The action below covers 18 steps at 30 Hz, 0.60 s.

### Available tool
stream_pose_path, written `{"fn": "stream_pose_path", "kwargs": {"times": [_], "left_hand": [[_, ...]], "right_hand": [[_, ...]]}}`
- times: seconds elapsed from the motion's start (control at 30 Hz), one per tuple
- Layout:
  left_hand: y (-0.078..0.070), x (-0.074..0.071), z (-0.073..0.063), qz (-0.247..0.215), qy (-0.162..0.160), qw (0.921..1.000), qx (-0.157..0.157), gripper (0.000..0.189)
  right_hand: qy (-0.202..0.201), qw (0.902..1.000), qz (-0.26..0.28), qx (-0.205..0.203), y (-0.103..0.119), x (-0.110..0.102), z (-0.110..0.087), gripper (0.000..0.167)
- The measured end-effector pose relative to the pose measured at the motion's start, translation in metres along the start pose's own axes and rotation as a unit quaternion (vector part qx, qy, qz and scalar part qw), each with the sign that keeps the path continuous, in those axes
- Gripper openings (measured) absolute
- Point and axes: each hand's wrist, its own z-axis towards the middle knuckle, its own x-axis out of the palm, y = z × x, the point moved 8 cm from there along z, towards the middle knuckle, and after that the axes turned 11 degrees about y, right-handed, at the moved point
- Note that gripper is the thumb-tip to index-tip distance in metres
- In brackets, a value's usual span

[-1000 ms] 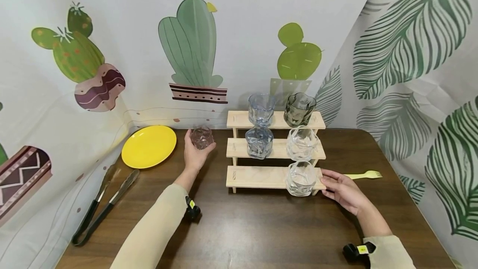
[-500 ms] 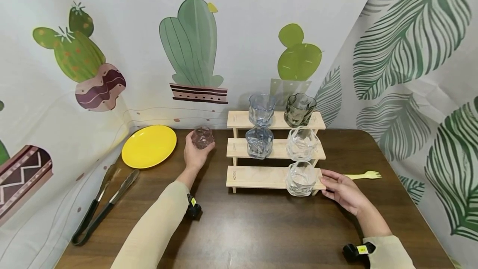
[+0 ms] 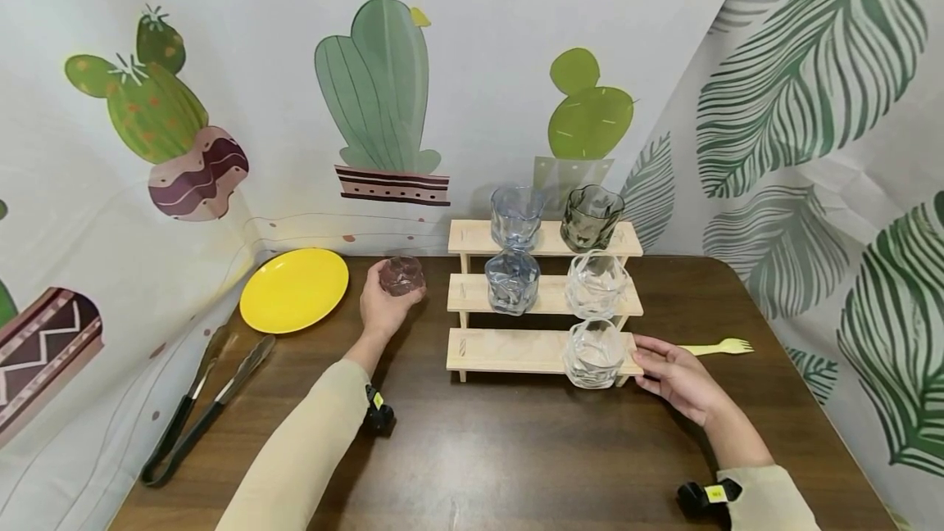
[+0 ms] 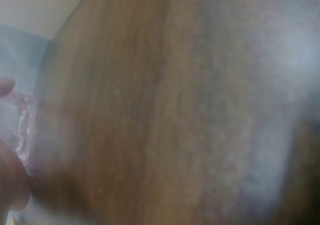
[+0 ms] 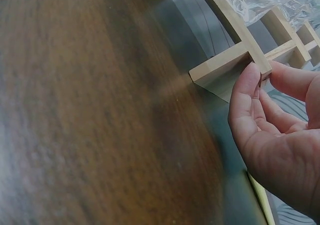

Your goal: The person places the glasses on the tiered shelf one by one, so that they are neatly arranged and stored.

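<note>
In the head view my left hand (image 3: 385, 307) has its thumb and fingers round a pinkish-purple drinking glass (image 3: 402, 276), left of a three-tier wooden rack (image 3: 509, 351). Part of that glass (image 4: 20, 127) shows at the left edge of the left wrist view. My right hand (image 3: 678, 375) pinches the right end of the rack's lowest shelf between thumb and fingers, plainly seen in the right wrist view. A clear glass (image 3: 593, 353) stands on that shelf. The middle shelf bears a blue glass (image 3: 512, 281) and another clear glass (image 3: 596, 283).
On the top shelf stand a pale blue glass (image 3: 516, 217) and a dark grey glass (image 3: 592, 218). A yellow plate (image 3: 294, 290) and black-handled tongs (image 3: 210, 408) lie to the left. A yellow-green fork (image 3: 726, 347) lies beyond the right hand. Printed cloth hangs behind the table.
The pinkish-purple glass in my left hand has shifted very slightly down and to the right. My right hand and the rack have stayed where they were.
</note>
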Motion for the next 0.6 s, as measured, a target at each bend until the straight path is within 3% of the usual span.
{"fn": "stream_pose_path", "kwargs": {"times": [0.27, 0.6], "left_hand": [[-0.010, -0.005, -0.009, 0.023, 0.007, 0.9993, 0.028, 0.091], [-0.031, -0.016, -0.033, 0.050, 0.027, 0.9940, 0.093, 0.088]], "right_hand": [[-0.001, 1.0000, 0.005, 0.001, 0.001, 0.001, 0.001, 0.042], [-0.001, 1.0000, 0.004, 0.006, 0.002, 0.002, 0.000, 0.054]]}}
